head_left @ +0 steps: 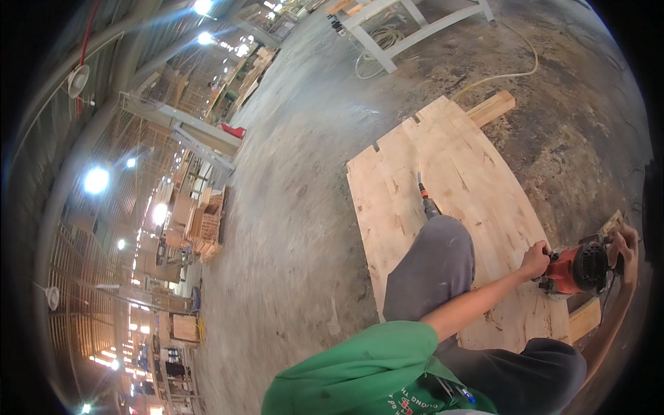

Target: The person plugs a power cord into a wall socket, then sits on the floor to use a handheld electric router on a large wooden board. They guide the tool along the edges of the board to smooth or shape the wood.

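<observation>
The red-and-black power tool stands at the right edge of the wooden panel, near its lower right corner; the bit is hidden, so contact with the edge cannot be confirmed. The grip of the left hand is closed around the near side handle. The right hand lies against the far side with fingers bent; whether its grip is fully closed cannot be told. Tipping risk: the tool body appears to reach past the panel edge, so uneven pressure between the two hands could tilt the base and gouge the wood. Kickback risk: if the bit catches on a knot or on torn grain, the tool could jerk sideways, and a loose right hand would give little restraint. Panel movement: the panel lies low above the floor, with an upper batten and a lower batten projecting from beneath it; no clamp is visible, and the left knee bears on the face, so a shift in body weight could rock or slide the work. Entanglement risk: a hose fitting with an orange collar lies on the panel beside the knee and could snag the leg. Loose-object risk: the blue-tipped pen at the green shirt could drop during a forward lean.
</observation>
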A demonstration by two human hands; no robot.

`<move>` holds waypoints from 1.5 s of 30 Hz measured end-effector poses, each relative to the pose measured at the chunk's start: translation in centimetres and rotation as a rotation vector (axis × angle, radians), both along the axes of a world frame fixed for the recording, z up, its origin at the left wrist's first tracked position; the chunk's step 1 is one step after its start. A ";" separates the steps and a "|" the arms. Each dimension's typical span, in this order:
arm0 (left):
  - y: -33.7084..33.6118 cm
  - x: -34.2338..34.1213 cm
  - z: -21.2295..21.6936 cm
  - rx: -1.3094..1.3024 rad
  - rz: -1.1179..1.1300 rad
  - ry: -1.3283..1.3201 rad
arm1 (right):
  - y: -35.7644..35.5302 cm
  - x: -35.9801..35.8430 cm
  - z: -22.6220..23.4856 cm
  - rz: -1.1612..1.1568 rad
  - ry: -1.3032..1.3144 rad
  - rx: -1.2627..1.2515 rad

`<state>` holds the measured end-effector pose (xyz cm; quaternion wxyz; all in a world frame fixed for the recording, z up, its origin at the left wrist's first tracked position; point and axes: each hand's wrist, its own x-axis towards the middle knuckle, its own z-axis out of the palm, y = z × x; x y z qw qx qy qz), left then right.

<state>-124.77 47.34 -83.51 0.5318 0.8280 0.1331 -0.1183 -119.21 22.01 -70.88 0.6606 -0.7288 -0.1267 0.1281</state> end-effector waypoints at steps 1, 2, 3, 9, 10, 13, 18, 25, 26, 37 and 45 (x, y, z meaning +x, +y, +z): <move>-0.8 0.4 0.6 -0.004 -0.019 -0.043 | -1.0 -0.2 -1.4 -0.241 -0.172 -0.020; -1.8 1.1 1.3 -0.022 -0.049 -0.064 | -2.2 -0.4 -2.5 -0.494 -0.346 -0.068; -1.9 1.3 1.3 -0.021 -0.061 -0.062 | -2.7 -0.4 -2.7 -0.602 -0.373 -0.134; -0.4 1.0 -0.4 0.001 -0.024 -0.034 | 3.9 -2.7 -2.1 -1.037 -0.362 -0.250; -0.3 0.9 -0.4 -0.009 -0.020 -0.032 | 3.7 -2.8 -1.7 -0.950 -0.389 -0.245; -0.3 0.6 -0.5 0.021 -0.015 -0.067 | 1.1 -2.4 -0.4 -0.426 -0.186 -0.064; -1.6 1.6 1.3 -0.016 -0.059 -0.069 | -1.4 -0.9 -1.8 -0.436 -0.301 0.050; -0.2 0.7 0.4 -0.055 -0.024 -0.041 | 3.0 -2.9 -2.4 -0.944 -0.291 -0.010; -0.2 0.7 0.4 -0.052 -0.030 -0.033 | 2.5 -2.9 -2.7 -0.885 -0.322 -0.038; 0.9 2.7 -2.1 0.018 -0.121 -0.002 | 0.8 -2.4 2.3 -0.314 0.004 -0.002; -1.1 1.6 -1.1 -0.280 -0.139 0.012 | 4.4 -3.3 1.6 -0.992 -0.248 0.166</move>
